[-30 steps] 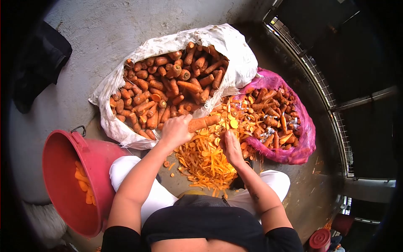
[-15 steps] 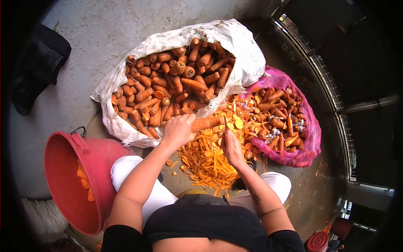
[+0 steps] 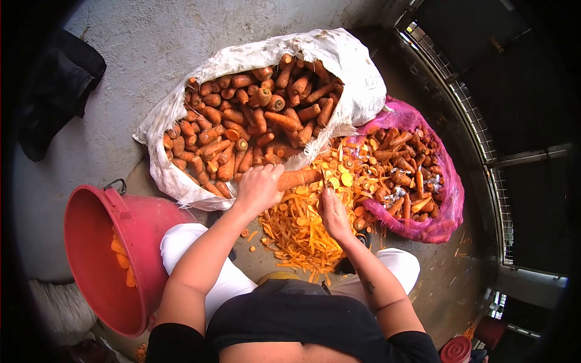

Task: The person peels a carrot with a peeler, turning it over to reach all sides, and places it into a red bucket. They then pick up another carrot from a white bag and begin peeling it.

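My left hand (image 3: 261,187) is closed round the thick end of an unpeeled carrot (image 3: 299,179), which points to the right. In my right hand (image 3: 333,212) is a knife, its thin blade (image 3: 323,175) upright at the carrot's right end. Its handle is mostly hidden by my fingers. Below both hands lies a heap of orange peelings and cut slices (image 3: 308,233). Just beyond my left hand, a white woven sack (image 3: 166,181) lies open, full of unpeeled carrots (image 3: 266,118).
A pink mesh sack (image 3: 451,206) with carrots and carrot pieces lies at the right. On my left a red bucket (image 3: 151,227) is tipped towards me, with several peeled carrots (image 3: 123,260) inside. Dark cloth (image 3: 63,91) hangs by the grey wall. A red round lid (image 3: 456,349) is at lower right.
Both hands stay nearly in place, with the knife still at the carrot's end. The view has shifted very slightly.
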A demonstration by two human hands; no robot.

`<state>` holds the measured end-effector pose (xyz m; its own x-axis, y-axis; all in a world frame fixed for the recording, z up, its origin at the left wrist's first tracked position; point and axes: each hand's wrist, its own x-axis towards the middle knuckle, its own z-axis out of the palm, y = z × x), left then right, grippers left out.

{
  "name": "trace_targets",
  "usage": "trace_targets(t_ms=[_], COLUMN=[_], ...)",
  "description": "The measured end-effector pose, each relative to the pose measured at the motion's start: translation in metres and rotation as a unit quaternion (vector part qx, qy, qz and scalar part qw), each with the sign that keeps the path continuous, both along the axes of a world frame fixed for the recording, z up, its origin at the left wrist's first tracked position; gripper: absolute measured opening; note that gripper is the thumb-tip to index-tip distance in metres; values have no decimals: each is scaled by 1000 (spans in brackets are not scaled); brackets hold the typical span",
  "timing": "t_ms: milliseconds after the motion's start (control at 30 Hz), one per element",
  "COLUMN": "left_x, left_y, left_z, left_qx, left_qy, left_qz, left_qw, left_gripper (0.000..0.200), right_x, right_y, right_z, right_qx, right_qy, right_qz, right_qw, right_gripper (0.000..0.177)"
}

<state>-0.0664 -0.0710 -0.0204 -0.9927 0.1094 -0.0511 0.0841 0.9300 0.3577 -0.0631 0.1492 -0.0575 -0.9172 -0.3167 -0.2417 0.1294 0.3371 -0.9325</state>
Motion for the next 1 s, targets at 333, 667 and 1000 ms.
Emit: trace_targets(t_ms=[333,667,1000], left_x=[8,11,14], left_y=[-1,-1,1], left_z=[-5,-20,-15], left_qx=[-80,-103,-9], left_qy=[126,135,15], left_qz=[-6,-1,18], left_qw=[989,985,1000], left_gripper=[37,37,38], right_x=[3,-2,-5], right_y=[-10,-9,0], right_z=[6,1,-14], right_qx=[21,-69,69], right_qy=[32,-119,-7], right_qz=[-10,-14,41], right_qw=[999,990,997], right_gripper=[46,46,46])
